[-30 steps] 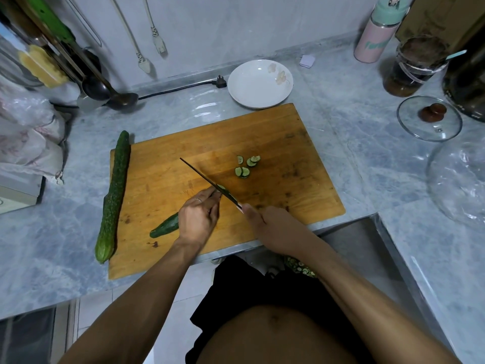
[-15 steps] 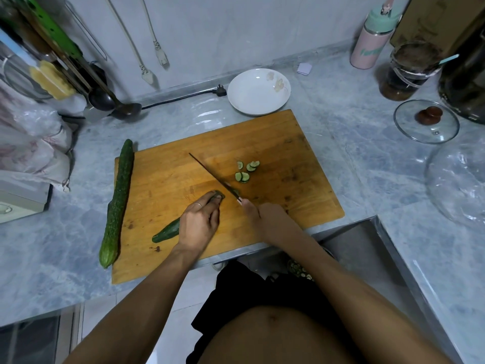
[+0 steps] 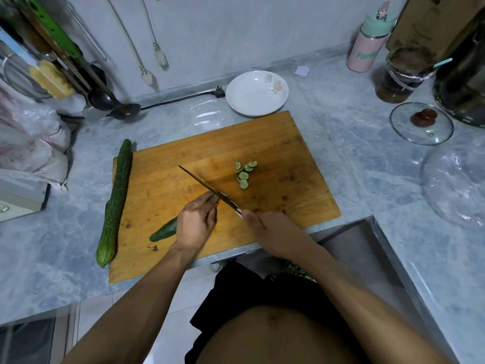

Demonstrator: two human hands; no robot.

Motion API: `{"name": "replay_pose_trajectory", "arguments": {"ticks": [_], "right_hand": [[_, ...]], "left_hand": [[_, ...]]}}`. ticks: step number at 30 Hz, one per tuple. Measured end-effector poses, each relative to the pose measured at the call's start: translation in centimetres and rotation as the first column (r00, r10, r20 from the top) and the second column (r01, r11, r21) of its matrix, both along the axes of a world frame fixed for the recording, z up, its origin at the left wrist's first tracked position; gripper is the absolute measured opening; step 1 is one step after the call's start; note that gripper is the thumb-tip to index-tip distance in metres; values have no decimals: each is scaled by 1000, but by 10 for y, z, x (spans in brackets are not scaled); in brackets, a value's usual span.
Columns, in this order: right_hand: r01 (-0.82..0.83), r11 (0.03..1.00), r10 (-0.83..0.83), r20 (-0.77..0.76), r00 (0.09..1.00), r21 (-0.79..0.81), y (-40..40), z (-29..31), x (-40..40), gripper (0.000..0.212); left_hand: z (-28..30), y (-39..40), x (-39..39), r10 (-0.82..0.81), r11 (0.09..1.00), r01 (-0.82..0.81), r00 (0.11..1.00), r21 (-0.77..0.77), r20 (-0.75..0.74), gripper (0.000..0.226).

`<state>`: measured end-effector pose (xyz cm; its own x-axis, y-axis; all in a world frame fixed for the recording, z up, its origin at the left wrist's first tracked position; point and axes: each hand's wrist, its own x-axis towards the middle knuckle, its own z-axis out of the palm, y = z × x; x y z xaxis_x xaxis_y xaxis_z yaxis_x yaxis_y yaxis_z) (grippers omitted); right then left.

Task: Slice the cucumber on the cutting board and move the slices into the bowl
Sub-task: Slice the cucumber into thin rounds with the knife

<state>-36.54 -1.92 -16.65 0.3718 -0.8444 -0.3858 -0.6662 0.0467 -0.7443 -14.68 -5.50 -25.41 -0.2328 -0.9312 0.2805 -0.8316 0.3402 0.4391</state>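
On the wooden cutting board (image 3: 275,143) my left hand (image 3: 195,223) holds down a short piece of cucumber (image 3: 164,230), whose dark green end sticks out to the left of the hand. My right hand (image 3: 273,233) grips the handle of a knife (image 3: 207,189); its blade lies across the cucumber right at my left fingertips. Several cut slices (image 3: 244,173) lie in a small heap on the board beyond the blade. A white bowl (image 3: 257,93) stands behind the board's far edge. A whole long cucumber (image 3: 115,200) lies along the board's left edge.
A glass lid (image 3: 421,123) and a glass dome (image 3: 456,179) sit to the right. Jars (image 3: 401,74) and a pink bottle (image 3: 367,46) stand at the back right. A ladle (image 3: 123,109), a cable (image 3: 181,98) and bags (image 3: 29,143) crowd the back left. A metal sink (image 3: 367,256) opens at my lower right.
The knife blade has stayed on the cucumber by my left fingertips, shifting slightly with the cutting stroke. The heap of slices has not moved.
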Motion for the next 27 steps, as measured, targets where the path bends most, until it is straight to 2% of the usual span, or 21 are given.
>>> {"name": "replay_pose_trajectory", "arguments": {"ticks": [7,19,27], "right_hand": [[19,1000,-19,-16,1000,-15,10,3,5,64],[52,994,-55,24,998,97,-2,5,10,67],[79,990,-69,-90,994,117,-15,-20,31,82]], "left_hand": [[-1,0,-2,14,1000,-13,1000,19,-17,25],[-5,-1,-4,30,999,-30,999,19,-17,29],[-3,0,-2,50,998,-50,999,34,-2,25]]}}
